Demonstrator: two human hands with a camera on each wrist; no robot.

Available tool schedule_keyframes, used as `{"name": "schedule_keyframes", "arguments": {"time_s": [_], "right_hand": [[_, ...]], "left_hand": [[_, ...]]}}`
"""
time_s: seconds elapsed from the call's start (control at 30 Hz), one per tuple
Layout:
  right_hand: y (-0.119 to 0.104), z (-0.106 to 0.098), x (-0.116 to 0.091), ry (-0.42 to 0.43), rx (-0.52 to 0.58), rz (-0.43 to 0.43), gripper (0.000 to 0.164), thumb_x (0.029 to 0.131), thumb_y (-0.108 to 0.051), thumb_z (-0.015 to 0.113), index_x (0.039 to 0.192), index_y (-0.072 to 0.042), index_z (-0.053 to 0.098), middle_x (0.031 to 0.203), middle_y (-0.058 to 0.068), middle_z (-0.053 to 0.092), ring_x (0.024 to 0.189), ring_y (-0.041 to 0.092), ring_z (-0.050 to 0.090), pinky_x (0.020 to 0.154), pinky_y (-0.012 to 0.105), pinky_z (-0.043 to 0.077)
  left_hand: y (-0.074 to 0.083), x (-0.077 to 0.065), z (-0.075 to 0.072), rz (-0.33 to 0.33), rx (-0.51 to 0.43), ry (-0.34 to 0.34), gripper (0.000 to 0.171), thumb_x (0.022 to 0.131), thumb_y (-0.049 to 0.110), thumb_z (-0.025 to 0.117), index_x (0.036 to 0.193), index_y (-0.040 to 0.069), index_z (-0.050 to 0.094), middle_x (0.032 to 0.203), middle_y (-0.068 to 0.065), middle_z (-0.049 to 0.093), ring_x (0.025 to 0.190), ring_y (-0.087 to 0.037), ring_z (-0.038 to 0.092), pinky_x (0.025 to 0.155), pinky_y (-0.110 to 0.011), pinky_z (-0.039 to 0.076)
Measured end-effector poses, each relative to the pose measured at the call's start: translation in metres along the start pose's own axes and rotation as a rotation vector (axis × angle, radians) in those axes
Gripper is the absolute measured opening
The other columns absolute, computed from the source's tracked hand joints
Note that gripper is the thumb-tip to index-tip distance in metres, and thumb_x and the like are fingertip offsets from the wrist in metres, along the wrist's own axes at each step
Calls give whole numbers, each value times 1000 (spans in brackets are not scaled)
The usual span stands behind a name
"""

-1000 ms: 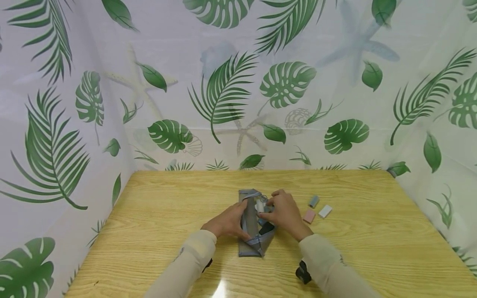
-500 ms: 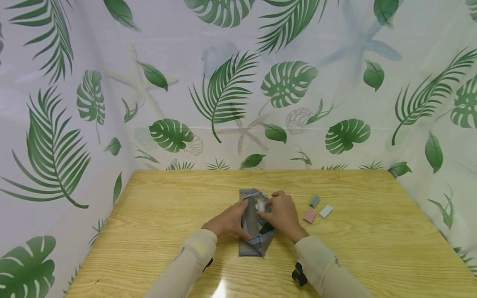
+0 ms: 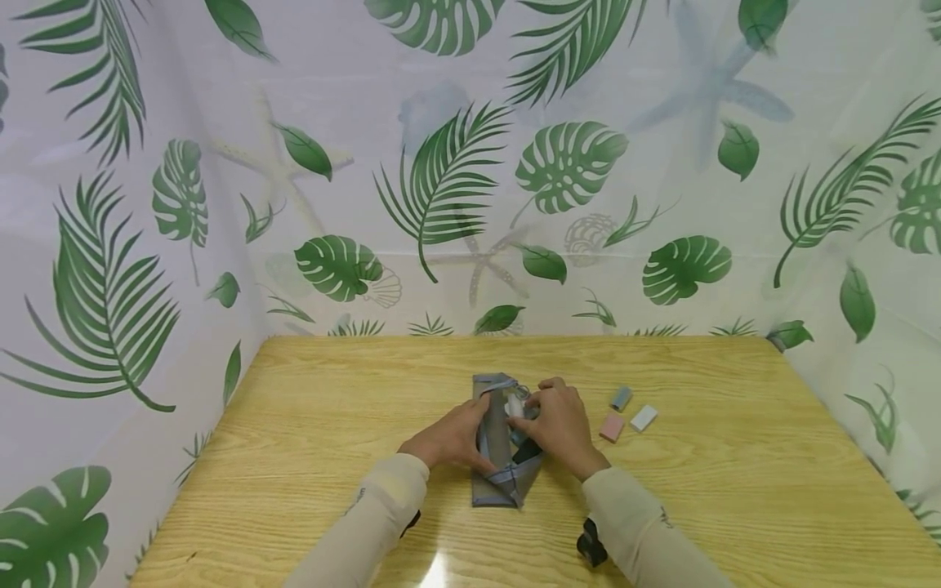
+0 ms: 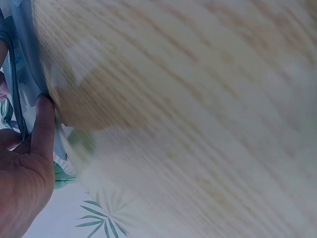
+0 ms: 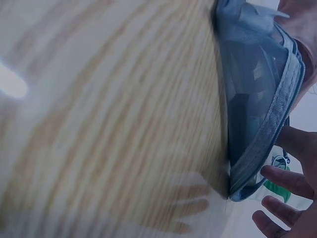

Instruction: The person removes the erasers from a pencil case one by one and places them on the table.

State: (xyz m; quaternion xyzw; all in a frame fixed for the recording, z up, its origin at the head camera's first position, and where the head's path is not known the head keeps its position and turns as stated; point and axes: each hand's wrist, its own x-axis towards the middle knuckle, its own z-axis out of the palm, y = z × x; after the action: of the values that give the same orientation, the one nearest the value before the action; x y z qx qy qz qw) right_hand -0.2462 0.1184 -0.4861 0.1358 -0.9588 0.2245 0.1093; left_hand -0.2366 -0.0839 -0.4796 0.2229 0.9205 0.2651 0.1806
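Largest first: the wooden table (image 3: 735, 457), with the open grey pouch (image 3: 499, 437) near its middle, long side running away from the person. Step in hand, by my reading: handling contents at the pouch's mouth — whether putting in or taking out, cannot tell. The next move seems to call for a wide mouth on the left while the right fingers work past the rim.

Pose: sleeved forearms (image 3: 650, 527) converge on the pouch. Left hand (image 3: 448, 437) grips its left wall, thumb and forefinger spread wide. Right hand (image 3: 562, 425) arches over the right rim, fingers bent narrow beside a white item (image 3: 515, 407) — pinching it or not, cannot tell. A dark item (image 3: 526, 451) lies inside. Smallest: pink block (image 3: 612, 427), white block (image 3: 644, 418), blue-grey block (image 3: 621, 398), right of the hand.
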Motion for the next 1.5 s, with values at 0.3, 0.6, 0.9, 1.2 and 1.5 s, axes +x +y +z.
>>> {"name": "schedule_keyframes", "arguments": {"time_s": [0.3,0.6,0.9,1.2,1.5], "right_hand": [[2,-1,0,3,6,19,38,76,-33,91,89,1,80,116,23,67,107,39,61,97,54,48],[2,-1,-1,23,7,16,37,76,-30,92,87,3,79,109,21,69,106,37,62,99,53,46],[6,-3,-4,25,15,29,31,76,-29,92,79,-1,78,112,21,69,105,37,62,97,53,47],[9,-2,-4,28,1,33,29,75,-28,92,77,-2,79,116,22,67,105,38,63,98,53,47],[10,-5,-5,25,-3,34,25,76,-24,91,80,-2,80,117,22,67,105,39,61,98,52,47]], "left_hand": [[1,1,0,-2,18,4,117,79,34,90,162,3,14,164,-18,24,150,-32,28,118,-46,32],[4,3,1,15,29,8,117,78,33,90,161,0,15,163,-20,26,149,-33,29,118,-44,33],[3,1,0,9,21,6,116,79,33,90,161,0,16,164,-19,26,150,-33,27,119,-46,31],[3,0,0,20,15,6,115,79,31,90,161,-2,16,163,-20,26,150,-33,27,119,-45,31],[2,0,0,28,26,9,115,79,31,90,160,-2,16,163,-21,27,150,-34,28,119,-45,31]]}}
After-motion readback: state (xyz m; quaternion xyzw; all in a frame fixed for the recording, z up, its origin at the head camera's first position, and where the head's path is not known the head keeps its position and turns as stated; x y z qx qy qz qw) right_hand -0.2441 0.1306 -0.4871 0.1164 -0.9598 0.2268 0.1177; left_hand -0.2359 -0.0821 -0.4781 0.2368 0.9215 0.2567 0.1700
